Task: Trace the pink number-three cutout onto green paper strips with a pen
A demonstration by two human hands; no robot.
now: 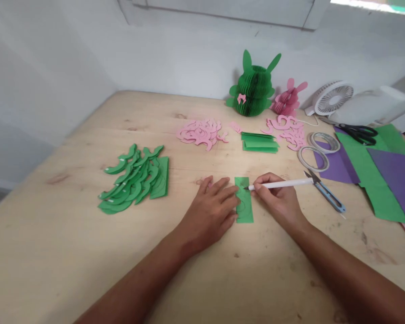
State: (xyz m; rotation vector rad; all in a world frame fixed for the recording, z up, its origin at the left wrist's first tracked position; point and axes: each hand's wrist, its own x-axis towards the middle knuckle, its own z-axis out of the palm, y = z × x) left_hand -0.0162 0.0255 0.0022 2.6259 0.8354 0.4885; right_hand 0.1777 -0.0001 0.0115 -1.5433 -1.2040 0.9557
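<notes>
A small green paper rectangle point(245, 211) lies on the wooden table, with a curved outline drawn on it. My left hand point(213, 209) rests flat with fingers spread, its fingertips on the paper's left edge. In my right hand point(278, 195) is a white pen point(286, 183), held at a slant with its dark tip at the upper part of the paper. To the left sits a pile of cut green paper shapes point(131, 180), curved and wavy, beside a green paper stack point(162, 177) that bears a drawn outline.
Pink cut-outs point(200, 132) and folded green strips point(259, 143) lie farther back. Behind stand a green paper rabbit point(254, 87) and a pink one point(286, 101). On the right are tape rolls point(313, 158), blue thread snips point(330, 195), black scissors point(356, 132), coloured sheets point(384, 180) and a fan point(334, 98).
</notes>
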